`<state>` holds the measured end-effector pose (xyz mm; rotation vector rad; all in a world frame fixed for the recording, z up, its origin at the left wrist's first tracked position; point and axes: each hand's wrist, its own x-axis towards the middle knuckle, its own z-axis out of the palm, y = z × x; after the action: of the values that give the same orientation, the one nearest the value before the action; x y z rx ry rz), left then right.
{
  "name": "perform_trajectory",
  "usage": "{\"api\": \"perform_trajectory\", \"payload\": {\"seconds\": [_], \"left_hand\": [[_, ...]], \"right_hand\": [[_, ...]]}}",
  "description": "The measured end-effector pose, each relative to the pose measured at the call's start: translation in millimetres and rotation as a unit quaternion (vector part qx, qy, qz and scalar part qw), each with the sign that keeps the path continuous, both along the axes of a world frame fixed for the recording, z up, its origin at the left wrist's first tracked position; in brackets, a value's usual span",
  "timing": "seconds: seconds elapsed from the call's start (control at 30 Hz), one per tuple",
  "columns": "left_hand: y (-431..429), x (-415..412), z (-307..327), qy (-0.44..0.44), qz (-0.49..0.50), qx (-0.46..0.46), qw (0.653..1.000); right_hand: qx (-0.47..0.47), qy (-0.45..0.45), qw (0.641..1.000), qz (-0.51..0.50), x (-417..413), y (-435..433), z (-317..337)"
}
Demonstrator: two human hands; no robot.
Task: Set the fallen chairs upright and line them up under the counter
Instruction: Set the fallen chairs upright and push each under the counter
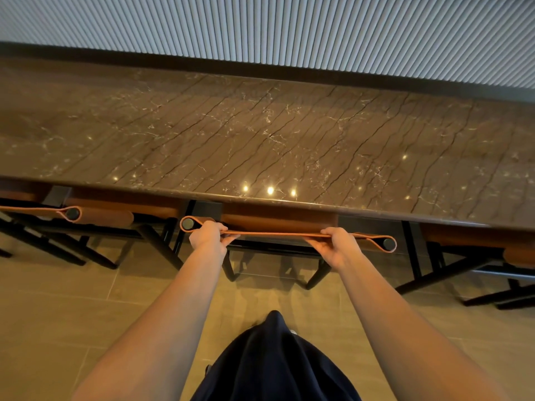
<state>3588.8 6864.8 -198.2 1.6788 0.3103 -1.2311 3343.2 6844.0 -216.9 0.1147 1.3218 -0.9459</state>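
A chair with black legs and an orange leather backrest strap stands upright in front of me, its seat tucked under the brown marble counter. My left hand grips the strap near its left post. My right hand grips it near the right post. Another upright chair stands under the counter to the left, a third chair to the right.
A ribbed pale wall panel runs behind the counter. Tan floor tiles spread below. Black chair legs and counter supports cross the space under the counter edge. My dark clothing shows at the bottom.
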Motion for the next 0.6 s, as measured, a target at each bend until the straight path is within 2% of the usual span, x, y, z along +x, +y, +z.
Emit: {"api": "perform_trajectory", "payload": {"seconds": [0.27, 0.6], "left_hand": [[-6.0, 3.3, -4.2, 0.008, 0.001, 0.035, 0.999], [-10.9, 3.3, -0.9, 0.041, -0.008, 0.025, 0.999]], "right_hand": [[0.017, -0.01, 1.0, 0.01, -0.3, -4.0, -6.4], [0.036, 0.014, 0.999, 0.028, -0.7, -11.1, -11.2]]}}
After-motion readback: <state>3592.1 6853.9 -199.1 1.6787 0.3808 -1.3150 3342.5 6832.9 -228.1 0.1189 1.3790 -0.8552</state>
